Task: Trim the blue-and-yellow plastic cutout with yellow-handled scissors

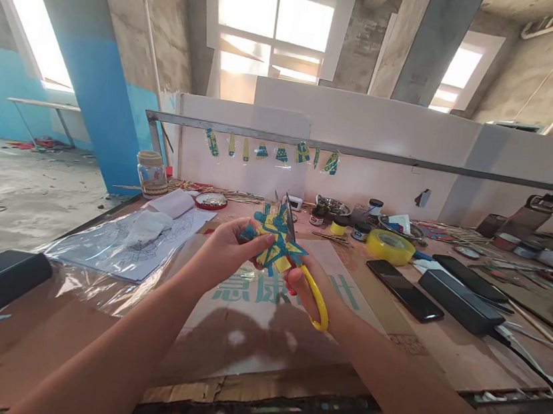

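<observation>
- The paper cut-out point(273, 237) is blue & yellow w/ dark outlines, irregular shape w/ pointed tips; it is held in the air above the tabletop point(440, 348), just over the white sheet point(262, 326) w/ green letters.
- Left hand point(228, 251) is closed on the left edge of the cut-out, thumb on top, fingers under.
- Right hand point(304, 284) grips the scissors point(300, 263); the yellow handle loops go around the fingers, the grey blades point up and stand open behind/through the cut-out.
- Tabletop is brown board, a bit worn. Left of the cut-out: clear plastic film point(114, 254) over a printed drawing, w/ a white cloth on it; farther left a glass jar point(151, 175).
- Right of the cut-out: yellow tape roll point(390, 247), then a black phone point(404, 290) and two long black cases point(464, 302), near each other.
- Behind the cut-out: small paint pots point(339, 225) and a metal bowl, near the white partition point(361, 170).
- Over the partition a metal rail point(364, 152) carries small blue-yellow pieces point(283, 153), hanging in a row.
- Room: bare concrete walls, blue pillar point(97, 64) far left of the cut-out, bright windows above.
</observation>
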Demonstrator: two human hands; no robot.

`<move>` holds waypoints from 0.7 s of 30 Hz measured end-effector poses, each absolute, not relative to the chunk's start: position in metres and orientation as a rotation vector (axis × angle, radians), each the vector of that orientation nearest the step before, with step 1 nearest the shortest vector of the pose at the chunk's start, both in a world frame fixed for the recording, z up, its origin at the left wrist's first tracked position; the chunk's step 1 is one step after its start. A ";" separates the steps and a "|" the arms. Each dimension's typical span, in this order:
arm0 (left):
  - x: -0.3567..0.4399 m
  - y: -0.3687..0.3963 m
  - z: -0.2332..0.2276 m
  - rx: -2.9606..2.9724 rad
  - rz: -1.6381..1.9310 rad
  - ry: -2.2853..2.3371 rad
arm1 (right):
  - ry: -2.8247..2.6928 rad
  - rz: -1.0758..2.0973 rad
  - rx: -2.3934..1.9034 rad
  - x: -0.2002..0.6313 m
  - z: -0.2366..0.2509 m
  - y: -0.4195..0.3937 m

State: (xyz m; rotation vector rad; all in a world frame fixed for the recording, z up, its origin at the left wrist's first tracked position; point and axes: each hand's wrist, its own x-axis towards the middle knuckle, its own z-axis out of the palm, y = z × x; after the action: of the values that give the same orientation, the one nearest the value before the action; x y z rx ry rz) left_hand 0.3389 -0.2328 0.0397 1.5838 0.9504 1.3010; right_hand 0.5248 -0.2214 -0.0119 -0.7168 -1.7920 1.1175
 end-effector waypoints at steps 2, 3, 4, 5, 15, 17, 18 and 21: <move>0.339 -0.232 0.039 1.596 1.294 0.973 | -1.792 1.117 -0.724 0.524 -0.012 -0.219; 0.339 -0.232 0.039 1.600 1.291 0.987 | -1.792 1.114 -0.728 0.524 -0.013 -0.218; 0.339 -0.232 0.039 1.601 1.290 0.999 | -1.793 1.111 -0.731 0.524 -0.013 -0.218; 0.339 -0.232 0.039 1.598 1.292 1.007 | -1.795 1.108 -0.734 0.524 -0.012 -0.218; 0.341 -0.233 0.039 1.572 1.280 0.958 | -1.832 1.079 -0.734 0.530 0.001 -0.233; 0.341 -0.234 0.039 1.566 1.281 0.938 | -1.827 1.075 -0.742 0.532 0.003 -0.233; 0.341 -0.234 0.039 1.563 1.279 0.934 | -1.825 1.073 -0.746 0.532 0.004 -0.233; 0.341 -0.233 0.039 1.552 1.272 0.942 | -1.824 1.072 -0.755 0.533 0.005 -0.232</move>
State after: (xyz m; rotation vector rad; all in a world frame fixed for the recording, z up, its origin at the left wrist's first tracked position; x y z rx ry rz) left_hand 0.3409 -0.2328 0.0390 1.5524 0.9416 1.2716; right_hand 0.5334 -0.2322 0.0049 -0.7551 -1.8238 1.0722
